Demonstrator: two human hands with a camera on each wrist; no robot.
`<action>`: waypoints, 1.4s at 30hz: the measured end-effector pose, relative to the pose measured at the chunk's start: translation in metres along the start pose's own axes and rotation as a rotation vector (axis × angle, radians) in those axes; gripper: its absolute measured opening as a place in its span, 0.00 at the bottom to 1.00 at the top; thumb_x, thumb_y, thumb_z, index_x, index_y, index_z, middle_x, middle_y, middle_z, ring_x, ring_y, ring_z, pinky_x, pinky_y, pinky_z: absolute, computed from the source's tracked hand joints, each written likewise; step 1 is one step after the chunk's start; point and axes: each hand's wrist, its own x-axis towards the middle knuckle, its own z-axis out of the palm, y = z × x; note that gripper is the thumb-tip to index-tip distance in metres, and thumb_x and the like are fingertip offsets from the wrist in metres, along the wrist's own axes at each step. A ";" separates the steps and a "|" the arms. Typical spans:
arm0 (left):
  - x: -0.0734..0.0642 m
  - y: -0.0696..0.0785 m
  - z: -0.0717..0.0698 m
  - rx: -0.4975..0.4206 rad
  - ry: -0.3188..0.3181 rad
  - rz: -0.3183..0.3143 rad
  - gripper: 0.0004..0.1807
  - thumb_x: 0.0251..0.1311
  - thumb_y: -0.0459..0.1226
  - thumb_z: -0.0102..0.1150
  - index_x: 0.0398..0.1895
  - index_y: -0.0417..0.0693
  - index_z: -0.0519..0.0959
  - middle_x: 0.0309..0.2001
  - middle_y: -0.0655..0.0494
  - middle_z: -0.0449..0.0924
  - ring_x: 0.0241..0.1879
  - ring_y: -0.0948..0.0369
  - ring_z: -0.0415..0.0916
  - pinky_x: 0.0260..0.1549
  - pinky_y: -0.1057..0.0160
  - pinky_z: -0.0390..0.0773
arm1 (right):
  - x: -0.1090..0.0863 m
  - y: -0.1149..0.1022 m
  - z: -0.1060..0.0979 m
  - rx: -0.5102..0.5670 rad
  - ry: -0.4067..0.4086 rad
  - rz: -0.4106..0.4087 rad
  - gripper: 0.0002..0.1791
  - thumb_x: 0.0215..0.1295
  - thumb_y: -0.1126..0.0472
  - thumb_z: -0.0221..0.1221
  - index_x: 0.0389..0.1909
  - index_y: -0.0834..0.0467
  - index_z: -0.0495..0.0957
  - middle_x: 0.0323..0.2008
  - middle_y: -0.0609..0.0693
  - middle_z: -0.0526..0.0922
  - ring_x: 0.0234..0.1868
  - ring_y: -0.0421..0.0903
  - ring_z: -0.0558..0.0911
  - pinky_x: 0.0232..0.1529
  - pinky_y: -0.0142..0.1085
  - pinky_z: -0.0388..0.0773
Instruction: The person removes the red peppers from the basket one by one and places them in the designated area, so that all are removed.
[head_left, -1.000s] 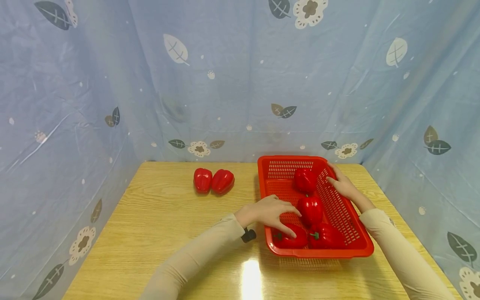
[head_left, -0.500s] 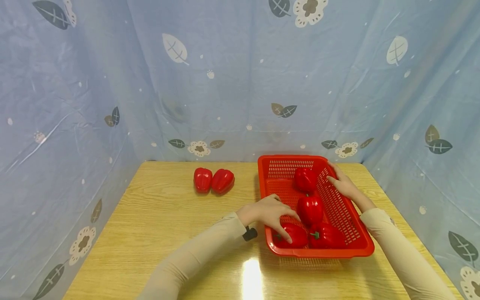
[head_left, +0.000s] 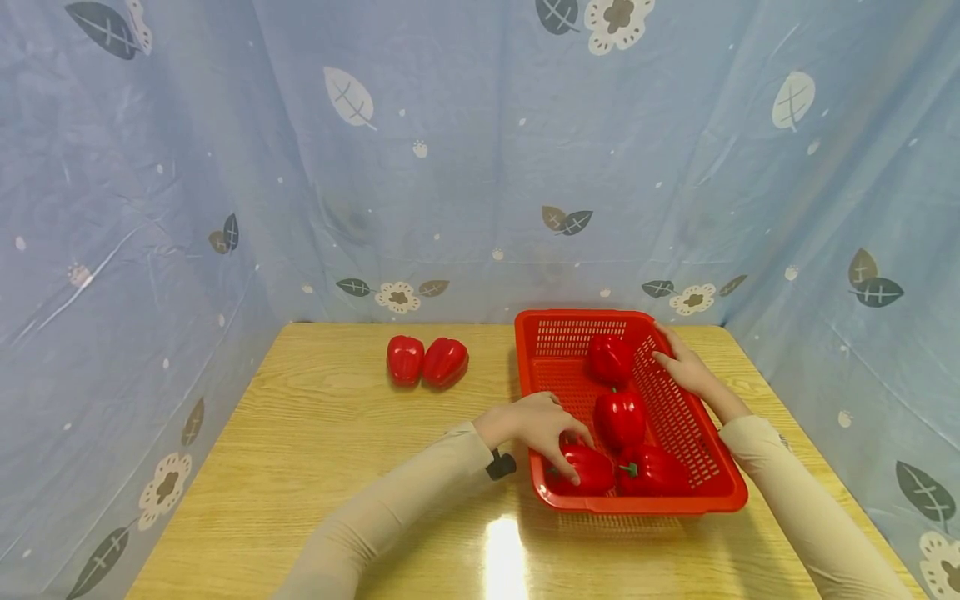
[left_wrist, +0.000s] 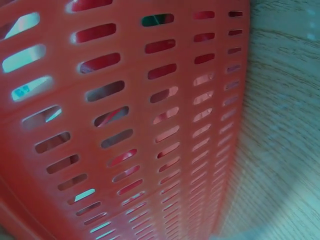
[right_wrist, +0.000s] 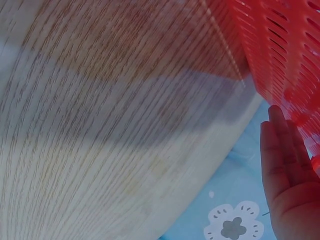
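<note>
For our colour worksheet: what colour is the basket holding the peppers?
The basket is red, best seen in the head view.

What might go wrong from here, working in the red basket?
The near-left pepper is glossy, so it may slip from the left grip. The neighbouring pepper sits close enough that it could get knocked. The left arm crosses the basket's rim, so lifting might snag it.

Glare on tabletop (head_left: 315,442); dimmer wrist views

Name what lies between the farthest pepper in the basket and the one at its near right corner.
In the head view, one other pepper lies between the farthest pepper and the near right pepper, inside the basket.
</note>
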 end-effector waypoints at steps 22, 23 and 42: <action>0.005 0.007 -0.005 -0.026 -0.135 -0.072 0.32 0.41 0.66 0.62 0.52 0.74 0.70 0.40 0.72 0.74 0.36 0.74 0.70 0.32 0.73 0.67 | -0.003 0.010 -0.001 0.029 0.018 -0.096 0.36 0.70 0.49 0.44 0.73 0.50 0.39 0.68 0.70 0.47 0.61 0.72 0.58 0.57 0.62 0.57; 0.005 0.007 -0.006 -0.036 -0.145 -0.076 0.32 0.40 0.65 0.63 0.52 0.74 0.70 0.40 0.72 0.74 0.36 0.73 0.70 0.32 0.73 0.67 | -0.003 0.011 -0.001 0.031 0.022 -0.115 0.36 0.70 0.48 0.44 0.73 0.49 0.40 0.69 0.68 0.47 0.61 0.71 0.59 0.57 0.60 0.58; 0.000 0.001 -0.006 -0.256 -0.069 0.065 0.31 0.38 0.57 0.71 0.49 0.66 0.71 0.46 0.71 0.72 0.46 0.73 0.69 0.45 0.72 0.69 | -0.001 0.001 0.001 -0.014 -0.013 -0.010 0.34 0.72 0.63 0.42 0.72 0.62 0.36 0.67 0.75 0.45 0.63 0.74 0.54 0.58 0.65 0.53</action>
